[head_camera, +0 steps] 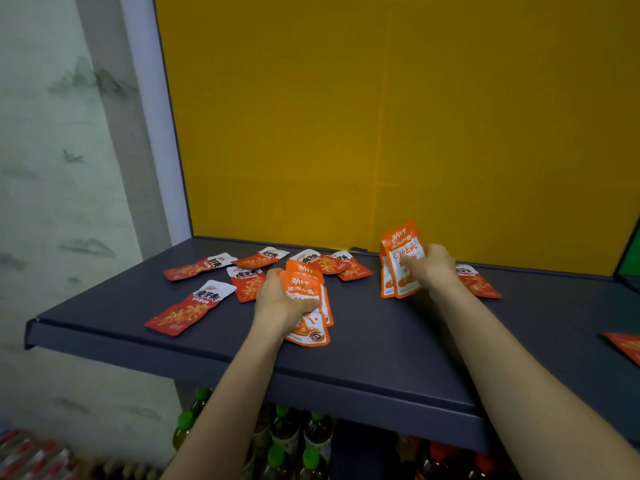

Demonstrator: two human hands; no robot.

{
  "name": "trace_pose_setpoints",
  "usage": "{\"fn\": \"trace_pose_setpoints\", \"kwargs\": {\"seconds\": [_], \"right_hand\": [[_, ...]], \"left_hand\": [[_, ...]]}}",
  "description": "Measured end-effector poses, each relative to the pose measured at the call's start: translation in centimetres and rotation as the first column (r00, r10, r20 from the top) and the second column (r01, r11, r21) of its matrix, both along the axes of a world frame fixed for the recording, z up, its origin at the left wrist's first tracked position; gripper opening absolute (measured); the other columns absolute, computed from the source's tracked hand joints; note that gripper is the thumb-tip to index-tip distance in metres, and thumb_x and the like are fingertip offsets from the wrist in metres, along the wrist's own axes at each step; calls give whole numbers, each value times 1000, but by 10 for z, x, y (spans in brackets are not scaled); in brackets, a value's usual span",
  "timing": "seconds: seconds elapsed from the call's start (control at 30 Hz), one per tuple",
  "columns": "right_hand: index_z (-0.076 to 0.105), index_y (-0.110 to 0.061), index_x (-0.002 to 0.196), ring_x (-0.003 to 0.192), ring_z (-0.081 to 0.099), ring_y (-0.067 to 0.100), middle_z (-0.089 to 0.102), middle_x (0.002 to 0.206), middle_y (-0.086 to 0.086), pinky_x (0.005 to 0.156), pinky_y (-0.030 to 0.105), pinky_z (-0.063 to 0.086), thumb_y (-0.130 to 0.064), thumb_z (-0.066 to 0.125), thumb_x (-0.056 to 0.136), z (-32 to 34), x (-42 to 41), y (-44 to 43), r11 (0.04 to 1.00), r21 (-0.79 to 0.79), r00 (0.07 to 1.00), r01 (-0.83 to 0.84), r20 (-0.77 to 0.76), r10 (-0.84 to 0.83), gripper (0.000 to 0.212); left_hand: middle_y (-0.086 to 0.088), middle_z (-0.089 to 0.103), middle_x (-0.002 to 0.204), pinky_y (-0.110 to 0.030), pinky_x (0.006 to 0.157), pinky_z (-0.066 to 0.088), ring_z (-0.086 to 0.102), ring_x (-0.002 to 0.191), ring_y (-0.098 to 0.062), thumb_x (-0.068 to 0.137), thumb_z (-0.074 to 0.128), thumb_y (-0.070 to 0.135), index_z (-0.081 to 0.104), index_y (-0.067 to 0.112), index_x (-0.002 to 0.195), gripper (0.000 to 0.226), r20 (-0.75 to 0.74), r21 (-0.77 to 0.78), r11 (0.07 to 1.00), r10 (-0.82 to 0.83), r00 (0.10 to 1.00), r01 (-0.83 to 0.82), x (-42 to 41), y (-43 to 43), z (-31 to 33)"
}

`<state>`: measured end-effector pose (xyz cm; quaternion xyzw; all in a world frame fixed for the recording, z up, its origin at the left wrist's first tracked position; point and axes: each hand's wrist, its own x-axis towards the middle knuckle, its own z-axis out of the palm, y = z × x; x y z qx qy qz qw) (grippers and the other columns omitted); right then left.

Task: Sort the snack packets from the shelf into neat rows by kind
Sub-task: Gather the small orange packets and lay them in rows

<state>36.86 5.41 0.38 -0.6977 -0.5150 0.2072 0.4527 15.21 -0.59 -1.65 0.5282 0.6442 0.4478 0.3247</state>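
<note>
On the dark blue shelf (381,362) lie two kinds of snack packets. My left hand (280,301) grips a fanned stack of orange packets (308,327) low over the shelf's middle. My right hand (431,268) holds a second bunch of orange packets (403,261) upright, further right and nearer the back. Red-and-white packets are scattered flat: one large at the front left (190,308), several more behind my left hand (263,259), one partly hidden behind my right wrist (479,282).
A yellow panel (398,126) closes the shelf's back. Another red packet (625,346) pokes in at the right edge. Bottles with green caps (298,441) stand on the level below. A pale painted wall (59,202) is to the left.
</note>
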Motion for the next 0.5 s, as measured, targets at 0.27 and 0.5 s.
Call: {"fn": "trace_pose_setpoints", "kwargs": {"seconds": [0.27, 0.5], "right_hand": [[50, -7, 121, 111, 58, 26, 60, 119, 7, 84, 34, 45, -13, 55, 92, 3, 6, -64, 990, 136, 959, -37, -273, 74, 30], [54, -12, 120, 88, 64, 16, 66, 111, 6, 75, 28, 49, -20, 55, 92, -1, 40, -132, 986, 166, 849, -24, -517, 108, 29]], "left_hand": [[-15, 64, 113, -29, 63, 51, 63, 85, -27, 73, 74, -1, 48, 8, 123, 57, 364, 52, 995, -98, 926, 85, -3, -2, -1], [-11, 68, 100, -31, 55, 54, 67, 74, -22, 78, 71, 8, 49, 15, 122, 50, 579, 73, 965, -247, 777, 252, 28, -18, 13]]}}
